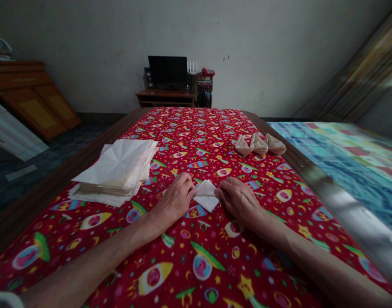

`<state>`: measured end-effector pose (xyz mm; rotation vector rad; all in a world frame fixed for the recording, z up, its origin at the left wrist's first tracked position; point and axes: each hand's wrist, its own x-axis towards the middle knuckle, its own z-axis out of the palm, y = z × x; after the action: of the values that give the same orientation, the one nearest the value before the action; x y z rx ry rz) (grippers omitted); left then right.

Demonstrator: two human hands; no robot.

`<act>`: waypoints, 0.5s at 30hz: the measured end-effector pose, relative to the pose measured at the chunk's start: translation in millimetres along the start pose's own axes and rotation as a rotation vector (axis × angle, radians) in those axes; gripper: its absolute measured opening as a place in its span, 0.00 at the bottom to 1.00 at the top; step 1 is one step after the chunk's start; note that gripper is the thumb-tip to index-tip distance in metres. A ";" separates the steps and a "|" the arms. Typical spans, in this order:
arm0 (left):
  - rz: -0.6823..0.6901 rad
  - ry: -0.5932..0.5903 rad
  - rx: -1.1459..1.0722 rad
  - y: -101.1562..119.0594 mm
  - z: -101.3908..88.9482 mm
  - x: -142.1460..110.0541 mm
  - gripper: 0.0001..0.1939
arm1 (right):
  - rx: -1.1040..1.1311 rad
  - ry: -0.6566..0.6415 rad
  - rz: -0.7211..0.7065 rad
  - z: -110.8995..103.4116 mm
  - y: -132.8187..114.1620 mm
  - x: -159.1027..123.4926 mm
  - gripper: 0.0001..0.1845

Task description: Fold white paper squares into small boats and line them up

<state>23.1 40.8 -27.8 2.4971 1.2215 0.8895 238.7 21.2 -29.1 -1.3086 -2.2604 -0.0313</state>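
Between my two hands lies a small folded sheet of white paper [208, 196], its lower corner pointing toward me and a folded flap across its upper part. My left hand [180, 193] pinches the paper's left side, fingers curled. On the opposite side, my right hand [237, 197] grips the right corner with its fingers bent in. A stack of creased white paper sheets [119, 164] sits to the left, beyond my left forearm. Three folded paper shapes [259, 145] with pointed tops stand in a row at the far right of the table.
A red patterned cloth [198, 265] covers the table, whose dark wooden edge [119, 128] shows at the left. Beyond it stand a desk with a monitor [168, 69] and a red telephone [207, 72]. At right is a bed with a colourful cover [346, 158].
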 end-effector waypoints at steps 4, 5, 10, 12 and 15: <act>-0.029 0.022 -0.088 1.1 -3.7 -0.3 0.07 | -0.085 -0.106 0.036 -1.9 0.2 6.3 0.12; -0.045 0.029 -0.117 1.4 -5.2 -0.8 0.06 | -0.087 -0.129 0.046 -2.8 0.0 7.5 0.12; -0.115 0.054 -0.205 3.3 -10.6 -3.4 0.07 | -0.071 -0.176 0.056 -6.7 -1.0 9.3 0.13; -0.135 0.058 -0.200 4.3 -11.0 -3.5 0.08 | -0.066 -0.187 0.058 -7.4 -1.3 8.8 0.14; -0.128 0.053 -0.174 4.9 -9.5 -3.6 0.08 | -0.077 -0.188 0.057 -7.6 -1.9 8.7 0.14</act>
<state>18.8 34.4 -19.7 2.2471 1.2463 0.9893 236.9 25.0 -18.2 -1.4704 -2.3980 0.0259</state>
